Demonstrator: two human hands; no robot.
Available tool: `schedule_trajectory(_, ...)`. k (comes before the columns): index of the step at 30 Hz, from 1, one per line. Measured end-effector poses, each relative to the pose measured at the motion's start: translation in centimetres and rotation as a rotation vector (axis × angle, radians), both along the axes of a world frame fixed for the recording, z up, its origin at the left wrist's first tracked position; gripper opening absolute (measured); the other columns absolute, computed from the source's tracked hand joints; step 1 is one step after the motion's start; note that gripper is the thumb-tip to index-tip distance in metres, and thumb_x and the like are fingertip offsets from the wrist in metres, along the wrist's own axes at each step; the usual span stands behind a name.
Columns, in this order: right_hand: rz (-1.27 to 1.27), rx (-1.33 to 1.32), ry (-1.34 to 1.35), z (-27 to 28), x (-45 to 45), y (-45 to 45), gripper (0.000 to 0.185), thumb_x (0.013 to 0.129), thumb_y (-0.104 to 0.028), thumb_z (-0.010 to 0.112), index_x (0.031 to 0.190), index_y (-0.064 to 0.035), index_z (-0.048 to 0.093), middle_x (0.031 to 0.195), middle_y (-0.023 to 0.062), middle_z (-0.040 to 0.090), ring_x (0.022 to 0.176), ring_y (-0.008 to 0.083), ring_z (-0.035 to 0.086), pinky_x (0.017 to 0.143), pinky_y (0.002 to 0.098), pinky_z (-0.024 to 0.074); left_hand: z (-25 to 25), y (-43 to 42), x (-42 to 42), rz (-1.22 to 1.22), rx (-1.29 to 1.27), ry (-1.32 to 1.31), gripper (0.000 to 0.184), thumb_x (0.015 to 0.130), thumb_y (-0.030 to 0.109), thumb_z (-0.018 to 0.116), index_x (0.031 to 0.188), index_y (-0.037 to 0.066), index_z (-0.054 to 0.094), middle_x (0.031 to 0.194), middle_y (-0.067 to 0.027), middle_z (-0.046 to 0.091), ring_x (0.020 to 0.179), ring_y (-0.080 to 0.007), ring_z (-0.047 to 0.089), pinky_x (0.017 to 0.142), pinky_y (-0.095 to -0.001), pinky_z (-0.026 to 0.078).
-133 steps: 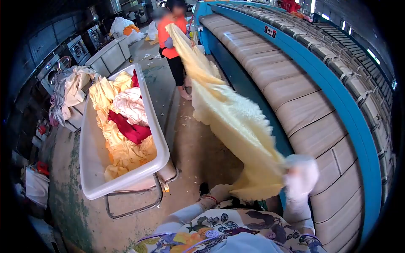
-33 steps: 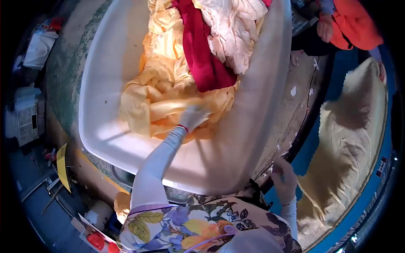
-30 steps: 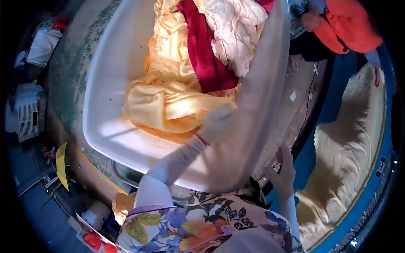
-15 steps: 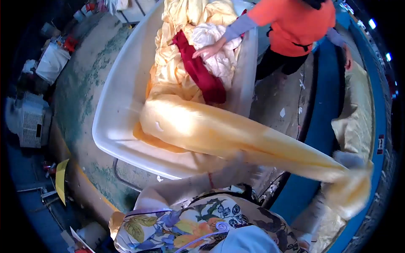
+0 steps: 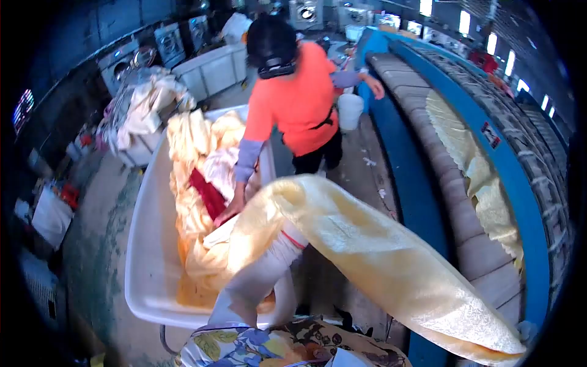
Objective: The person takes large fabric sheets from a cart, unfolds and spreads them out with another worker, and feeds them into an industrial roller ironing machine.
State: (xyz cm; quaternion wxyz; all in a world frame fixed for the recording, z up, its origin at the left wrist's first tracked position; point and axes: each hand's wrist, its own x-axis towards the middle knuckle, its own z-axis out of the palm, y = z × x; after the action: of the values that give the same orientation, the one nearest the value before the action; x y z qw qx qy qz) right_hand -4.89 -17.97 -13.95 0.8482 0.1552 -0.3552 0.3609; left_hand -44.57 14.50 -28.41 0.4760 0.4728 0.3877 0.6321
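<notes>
A long, shiny yellow cloth (image 5: 367,238) stretches from the white tub (image 5: 137,269) up over my left hand and down to the lower right. My left hand (image 5: 295,232) is raised beneath its bunched upper fold. Only the wrist with a red band shows well; the cloth covers the fingers, but its weight hangs from there. At the far lower right, my right hand (image 5: 527,332) is at the other end of the cloth, dim and partly cut off by the dark image edge. It appears closed on the cloth.
A person in an orange shirt (image 5: 290,98) reaches into the tub near a dark red cloth (image 5: 208,192). Along the right runs a blue machine (image 5: 422,202) with padded rollers and another yellow cloth (image 5: 483,183). A laundry heap (image 5: 147,107) and a white bucket (image 5: 350,112) stand farther back.
The view has tilted up. My left hand has risen from beside the tub, lifting the middle of the yellow cloth. The other person's hand remains at the tub's cloths.
</notes>
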Motion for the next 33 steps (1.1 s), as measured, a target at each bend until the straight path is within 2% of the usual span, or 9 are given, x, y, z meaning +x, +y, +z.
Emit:
schedule_trajectory(5, 0.178, 0.384, 0.295, 0.7, 1.6, -8.4, 0.033, 0.100, -0.028, 0.035, 0.095, -0.0015, 0.054, 0.086, 0.0111, 0.055, 0.080, 0.0263, 0.056, 0.081, 0.0422, 0.0418, 9.3, 7.9, 4.8, 0.145, 0.334, 0.352, 0.050, 0.096, 0.043, 0.043, 0.131, 0.008, 0.049, 0.133, -0.0116, 0.052, 0.119, -0.0251, 0.051, 0.103, -0.0409, 0.040)
schedule_trajectory(8, 0.886, 1.042, 0.600, 1.4, -0.3, -8.8, 0.035, 0.102, -0.024, 0.027, 0.100, 0.0006, 0.052, 0.091, 0.0188, 0.054, 0.089, 0.0339, 0.055, 0.088, 0.0471, 0.0392, 11.8, 9.8, 8.7, 0.123, 0.418, 0.468, 0.045, 0.096, 0.038, 0.044, 0.129, 0.008, 0.051, 0.131, -0.0115, 0.054, 0.118, -0.0246, 0.052, 0.101, -0.0402, 0.042)
schedule_trajectory(9, 1.161, 0.721, 0.722, -0.6, 0.9, -11.9, 0.035, 0.101, -0.023, 0.028, 0.103, 0.0008, 0.055, 0.098, 0.0198, 0.056, 0.092, 0.0348, 0.056, 0.091, 0.0470, 0.0393, 12.3, 10.2, 10.1, 0.105, 0.444, 0.507, 0.043, 0.097, 0.036, 0.044, 0.129, 0.008, 0.051, 0.130, -0.0115, 0.055, 0.117, -0.0245, 0.053, 0.101, -0.0399, 0.043)
schedule_trajectory(15, 0.685, 1.109, 0.397, -1.2, 5.1, -16.6, 0.037, 0.100, -0.025, 0.040, 0.088, -0.0022, 0.067, 0.076, 0.0178, 0.062, 0.077, 0.0265, 0.061, 0.089, 0.0386, 0.0426, 2.7, 5.7, 18.1, -0.369, 0.463, 0.651, 0.034, 0.098, 0.026, 0.045, 0.126, 0.008, 0.055, 0.126, -0.0113, 0.058, 0.114, -0.0235, 0.056, 0.097, -0.0385, 0.046)
schedule_trajectory(18, -0.068, 0.520, 0.267, -3.1, 8.7, -20.8, 0.030, 0.098, -0.027, 0.046, 0.094, -0.0029, 0.063, 0.081, 0.0155, 0.060, 0.081, 0.0251, 0.060, 0.090, 0.0371, 0.0421, -7.8, -0.4, 20.2, -0.856, 0.321, 0.444, 0.030, 0.099, 0.022, 0.046, 0.124, 0.008, 0.056, 0.124, -0.0112, 0.060, 0.113, -0.0230, 0.058, 0.095, -0.0379, 0.048)
schedule_trajectory(20, -0.631, -0.027, 0.086, -5.3, 11.1, -23.9, 0.028, 0.096, -0.029, 0.050, 0.098, -0.0033, 0.061, 0.084, 0.0139, 0.059, 0.084, 0.0242, 0.058, 0.090, 0.0361, 0.0417, -11.0, -7.1, 20.0, -1.119, -0.356, 0.007, 0.028, 0.099, 0.020, 0.047, 0.122, 0.008, 0.058, 0.122, -0.0113, 0.061, 0.110, -0.0229, 0.059, 0.093, -0.0375, 0.050)
schedule_trajectory(27, -0.970, -0.533, -0.180, -7.9, 15.3, -29.3, 0.039, 0.090, -0.036, 0.063, 0.112, -0.0049, 0.054, 0.096, 0.0084, 0.055, 0.093, 0.0210, 0.054, 0.092, 0.0326, 0.0406, -20.7, -26.0, 16.8, -0.951, -1.140, 0.005, 0.029, 0.097, 0.026, 0.051, 0.119, 0.009, 0.059, 0.124, -0.0119, 0.061, 0.109, -0.0246, 0.060, 0.094, -0.0374, 0.049)
schedule_trajectory(29, -0.951, -0.555, -0.268, -6.8, 15.8, -29.4, 0.045, 0.089, -0.037, 0.067, 0.116, -0.0054, 0.051, 0.100, 0.0069, 0.054, 0.095, 0.0201, 0.053, 0.093, 0.0316, 0.0402, -29.5, -27.7, 13.5, -1.144, -0.401, 0.409, 0.038, 0.094, 0.032, 0.054, 0.123, 0.008, 0.056, 0.123, -0.0134, 0.061, 0.110, -0.0258, 0.059, 0.095, -0.0372, 0.048)
schedule_trajectory(33, -0.733, -0.450, -0.682, -2.3, 15.1, -26.0, 0.044, 0.091, -0.035, 0.066, 0.118, -0.0035, 0.052, 0.106, 0.0093, 0.056, 0.097, 0.0216, 0.056, 0.095, 0.0316, 0.0425, -27.6, -29.6, 14.5, -1.158, -0.130, 0.838, 0.058, 0.089, 0.041, 0.061, 0.134, 0.007, 0.047, 0.127, -0.0183, 0.057, 0.116, -0.0300, 0.055, 0.097, -0.0374, 0.045)
